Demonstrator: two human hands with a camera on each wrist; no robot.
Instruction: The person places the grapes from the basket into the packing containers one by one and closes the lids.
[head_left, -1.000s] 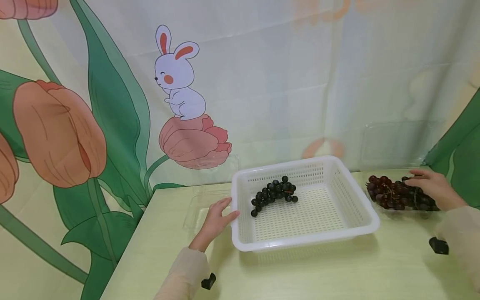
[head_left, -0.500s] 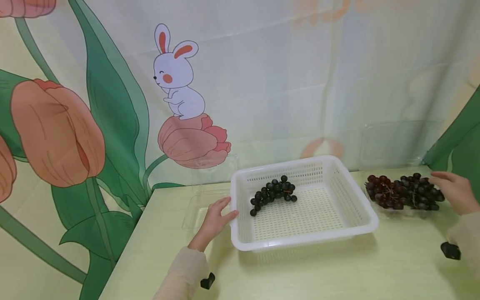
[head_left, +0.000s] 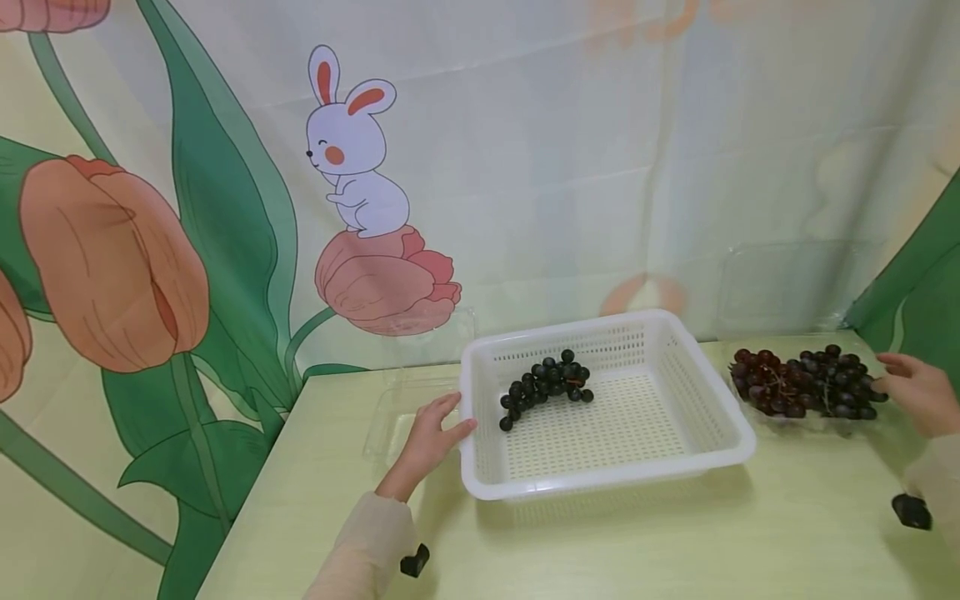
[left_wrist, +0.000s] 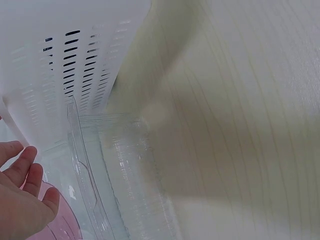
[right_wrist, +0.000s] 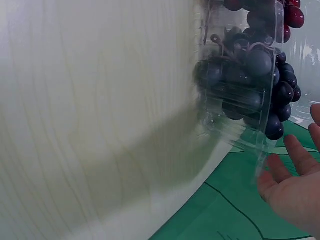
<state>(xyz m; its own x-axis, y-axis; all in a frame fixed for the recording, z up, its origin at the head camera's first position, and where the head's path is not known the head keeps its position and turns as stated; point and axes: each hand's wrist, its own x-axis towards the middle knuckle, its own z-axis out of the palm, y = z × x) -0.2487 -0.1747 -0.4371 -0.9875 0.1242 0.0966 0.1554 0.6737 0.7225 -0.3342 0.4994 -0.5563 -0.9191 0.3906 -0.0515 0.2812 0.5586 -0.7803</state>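
Observation:
A white plastic basket (head_left: 607, 483) with slotted sides stands on the table, holding a bunch of dark grapes (head_left: 547, 379). At its left rim my left hand (head_left: 426, 442) holds on, thumb over the edge and fingers outside. To the right, a clear plastic box (right_wrist: 235, 95) with its lid (head_left: 802, 283) raised contains red grapes (head_left: 768, 383) and black grapes (head_left: 836, 379). My right hand (head_left: 918, 392) is at the box's right end, fingers spread and loosely bent by its edge in the right wrist view. Whether they press on it is unclear.
Another clear plastic box (head_left: 382, 421) with an upright lid sits left of the basket, partly behind my left hand. A printed curtain (head_left: 547, 208) with a rabbit and tulips hangs along the table's (head_left: 600, 550) back edge.
My right hand has moved right, from over the black grapes to the right end of their box, uncovering them. The left hand has stayed at the basket's rim.

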